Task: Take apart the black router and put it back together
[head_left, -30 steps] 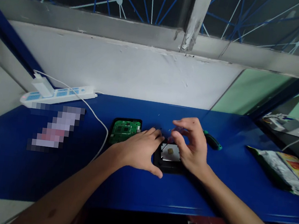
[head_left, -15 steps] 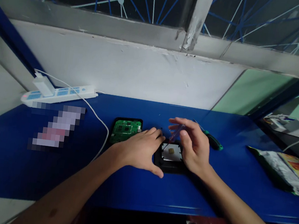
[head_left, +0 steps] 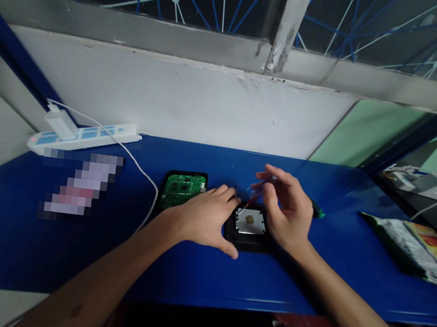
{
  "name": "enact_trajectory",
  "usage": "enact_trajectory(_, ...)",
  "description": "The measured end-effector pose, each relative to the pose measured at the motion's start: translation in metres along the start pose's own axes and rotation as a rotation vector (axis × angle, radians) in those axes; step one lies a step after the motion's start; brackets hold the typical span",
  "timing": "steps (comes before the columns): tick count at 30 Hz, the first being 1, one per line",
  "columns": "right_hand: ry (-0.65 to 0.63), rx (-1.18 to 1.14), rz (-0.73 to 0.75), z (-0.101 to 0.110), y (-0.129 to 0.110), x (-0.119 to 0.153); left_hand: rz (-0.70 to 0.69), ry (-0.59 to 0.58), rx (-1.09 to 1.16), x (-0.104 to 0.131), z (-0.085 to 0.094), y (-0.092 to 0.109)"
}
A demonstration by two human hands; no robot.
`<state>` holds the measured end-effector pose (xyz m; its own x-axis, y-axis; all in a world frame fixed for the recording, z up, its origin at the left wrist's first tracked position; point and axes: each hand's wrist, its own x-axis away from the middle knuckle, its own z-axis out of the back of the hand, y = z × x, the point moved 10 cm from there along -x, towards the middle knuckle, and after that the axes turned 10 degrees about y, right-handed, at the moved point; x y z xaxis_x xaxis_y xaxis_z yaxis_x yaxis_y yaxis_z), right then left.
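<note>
My right hand (head_left: 290, 209) grips a small screwdriver (head_left: 255, 192) with a translucent purplish handle between thumb and fingers. Its thin shaft slants down to the left, the tip at the upper left corner of a silver metal plate (head_left: 256, 227). A small tan square pad (head_left: 250, 219) sits on that plate, which lies inside a black plastic case half (head_left: 250, 243). Around the case's left side, my left hand (head_left: 208, 212) holds it, fingers at the back edge and thumb at the front. Beyond that hand, partly covered by it, is a green circuit board (head_left: 184, 186) in a black housing (head_left: 166, 178).
Behind my right hand lies a green-and-black screwdriver handle (head_left: 318, 210), mostly hidden. A white power strip (head_left: 122, 131) with a charger (head_left: 62, 124) and cable (head_left: 138, 167) stands back left, near a blurred-out item (head_left: 84, 184). A foil packet (head_left: 403, 247) lies right on the blue table (head_left: 196, 283).
My right hand has shifted slightly up and right, its fingers rolling round the screwdriver handle, and now covers more of the green-and-black screwdriver. My left hand stays on the case.
</note>
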<state>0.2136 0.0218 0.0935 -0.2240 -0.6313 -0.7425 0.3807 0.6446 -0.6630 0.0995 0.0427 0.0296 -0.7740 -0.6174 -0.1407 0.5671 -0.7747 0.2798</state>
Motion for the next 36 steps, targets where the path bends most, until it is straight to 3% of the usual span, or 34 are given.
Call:
enact_trajectory(7, 0.145, -0.028, -0.009, 0.027, 0.012, -0.025, 0.022, -0.041, 0.001, 0.002, -0.007, -0.005)
enact_trajectory(11, 0.135, -0.055, -0.112, 0.036, 0.042, -0.038, 0.038, -0.068, -0.004, 0.003, -0.009, -0.008)
enact_trajectory(14, 0.199, -0.063, -0.246, 0.046, 0.075, -0.036, 0.024, -0.062, -0.012, 0.003, -0.006, -0.008)
enact_trajectory(19, 0.185, -0.048, -0.348, 0.043, 0.105, -0.025, 0.016, 0.034, 0.019, -0.003, 0.007, -0.009)
enact_trajectory(24, 0.135, -0.049, -0.35, 0.035, 0.106, -0.021, 0.005, 0.125, 0.003, -0.008, 0.015, -0.011)
enact_trajectory(36, 0.163, -0.054, -0.274, 0.04, 0.092, -0.025, -0.06, 0.133, -0.024, -0.018, -0.002, -0.004)
